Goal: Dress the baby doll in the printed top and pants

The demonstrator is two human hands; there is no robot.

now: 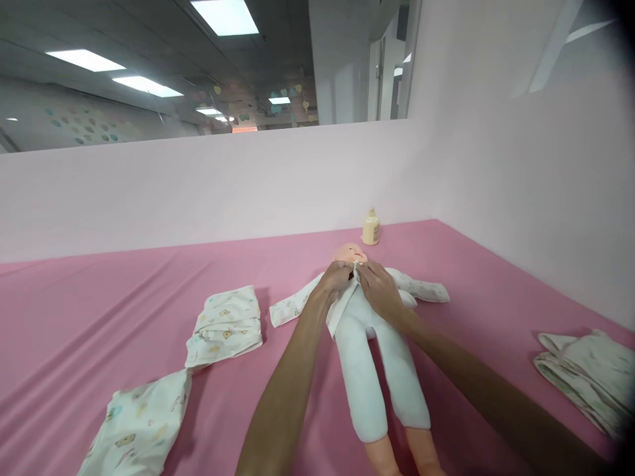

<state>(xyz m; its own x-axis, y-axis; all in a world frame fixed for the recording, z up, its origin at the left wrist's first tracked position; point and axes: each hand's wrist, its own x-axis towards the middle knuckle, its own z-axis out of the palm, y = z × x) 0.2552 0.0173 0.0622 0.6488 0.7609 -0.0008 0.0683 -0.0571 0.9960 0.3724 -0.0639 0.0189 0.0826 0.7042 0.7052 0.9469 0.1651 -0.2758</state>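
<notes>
A baby doll (364,370) lies on its back, head away from me, with a soft white body and bare plastic lower legs. It wears a white baby shirt (296,303) with a small print, its sleeves spread out to both sides. My left hand (336,276) pinches the shirt's front edge just below the doll's chin. Close beside it, my right hand (380,288) has its fingers closed on the other side of the neckline. The fingertips partly hide the fastening there. Between the hands, a bit of shirt cloth stands up.
Folded printed baby clothes (225,327) lie left of the doll, with another printed cloth piece (141,423) nearer me. A cream pump bottle (371,228) stands behind the doll's head. Folded pale cloths (590,370) rest at right. White walls border the pink-covered table (149,297).
</notes>
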